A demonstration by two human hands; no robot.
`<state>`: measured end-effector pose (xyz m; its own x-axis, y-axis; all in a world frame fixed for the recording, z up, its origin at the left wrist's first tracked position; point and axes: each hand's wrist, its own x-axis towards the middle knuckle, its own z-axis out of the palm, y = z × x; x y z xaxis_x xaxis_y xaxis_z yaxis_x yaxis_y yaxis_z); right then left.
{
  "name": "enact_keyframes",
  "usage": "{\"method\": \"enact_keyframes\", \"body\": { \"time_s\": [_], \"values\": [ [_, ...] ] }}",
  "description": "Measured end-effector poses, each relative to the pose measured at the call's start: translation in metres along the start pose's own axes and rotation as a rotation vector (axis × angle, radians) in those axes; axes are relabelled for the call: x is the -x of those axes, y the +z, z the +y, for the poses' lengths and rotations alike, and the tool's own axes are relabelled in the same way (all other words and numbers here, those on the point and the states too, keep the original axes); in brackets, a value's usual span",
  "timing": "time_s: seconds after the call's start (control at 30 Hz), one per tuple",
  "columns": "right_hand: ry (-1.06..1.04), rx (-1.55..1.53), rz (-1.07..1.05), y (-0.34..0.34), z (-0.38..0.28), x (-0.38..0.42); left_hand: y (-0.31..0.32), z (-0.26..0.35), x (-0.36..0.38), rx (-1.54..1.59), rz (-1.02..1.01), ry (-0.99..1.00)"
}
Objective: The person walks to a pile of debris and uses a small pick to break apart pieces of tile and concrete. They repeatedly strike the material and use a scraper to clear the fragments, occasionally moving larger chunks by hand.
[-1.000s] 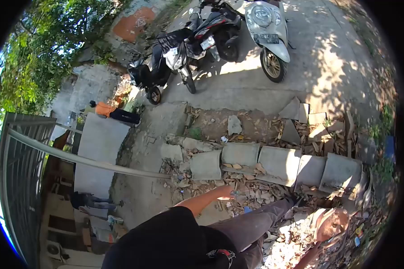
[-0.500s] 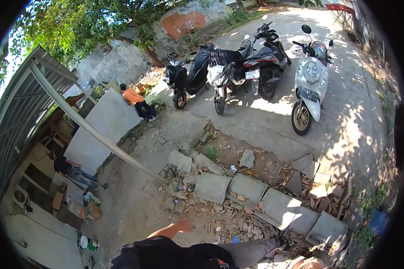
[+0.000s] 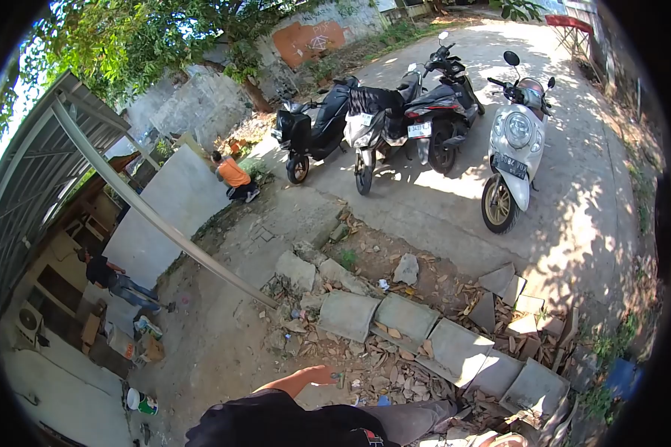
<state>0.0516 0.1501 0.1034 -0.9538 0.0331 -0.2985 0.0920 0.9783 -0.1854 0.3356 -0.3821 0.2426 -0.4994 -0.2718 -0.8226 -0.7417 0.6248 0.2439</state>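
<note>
My left hand hangs low beside my dark shirt, over the dirt and rubble at the bottom of the view. Its fingers look curled together. A small greyish-green thing shows at the fingertips, too small to name. Beyond the hand lie broken stone pieces and a row of curved grey concrete slabs. My grey trouser leg stretches toward the rubble. My right hand is out of view.
Several parked motorbikes stand on the concrete lane, a white scooter nearest. A metal post slants across the left. One person in orange crouches by a pale panel; another in black stands near boxes.
My left hand has shifted slightly right, and the small thing at its fingertips moved with it. The person in orange has gone from standing to a crouch.
</note>
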Motion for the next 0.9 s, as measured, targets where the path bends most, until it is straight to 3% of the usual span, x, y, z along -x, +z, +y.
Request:
{"method": "enact_keyframes", "body": {
  "time_s": [0.17, 0.23, 0.37, 0.43, 0.57, 0.63, 0.73, 0.8, 0.9],
  "values": [
    [-0.018, -0.012, -0.009, -0.006, -0.012, -0.006, -0.005, 0.005, 0.006, 0.001, -0.048, -0.037],
    [-0.025, -0.015, -0.009, -0.006, -0.016, -0.01, 0.008, -0.008, -0.001, -0.006, 0.083, 0.012],
    [-0.057, -0.014, -0.012, -0.009, -0.025, -0.016, 0.027, -0.04, -0.03, -0.02, 0.113, -0.018],
    [-0.053, -0.011, -0.01, -0.01, -0.024, -0.016, 0.023, -0.032, -0.031, -0.009, 0.015, -0.028],
    [-0.052, -0.015, -0.005, -0.01, -0.031, -0.014, 0.004, -0.021, -0.019, -0.032, 0.068, 0.047],
    [-0.051, -0.01, 0.003, -0.013, -0.028, -0.012, -0.001, -0.009, -0.001, 0.138, -0.003, -0.007],
    [-0.034, -0.016, 0.016, -0.014, -0.025, -0.006, 0.028, -0.068, -0.004, 0.292, -0.059, -0.172],
    [-0.027, -0.018, 0.027, -0.014, -0.023, -0.002, 0.043, -0.09, 0.05, 0.505, 0.014, -0.163],
    [-0.044, -0.015, 0.042, -0.014, -0.016, -0.001, 0.067, -0.149, 0.107, 0.288, -0.156, -0.336]
  ]
}}
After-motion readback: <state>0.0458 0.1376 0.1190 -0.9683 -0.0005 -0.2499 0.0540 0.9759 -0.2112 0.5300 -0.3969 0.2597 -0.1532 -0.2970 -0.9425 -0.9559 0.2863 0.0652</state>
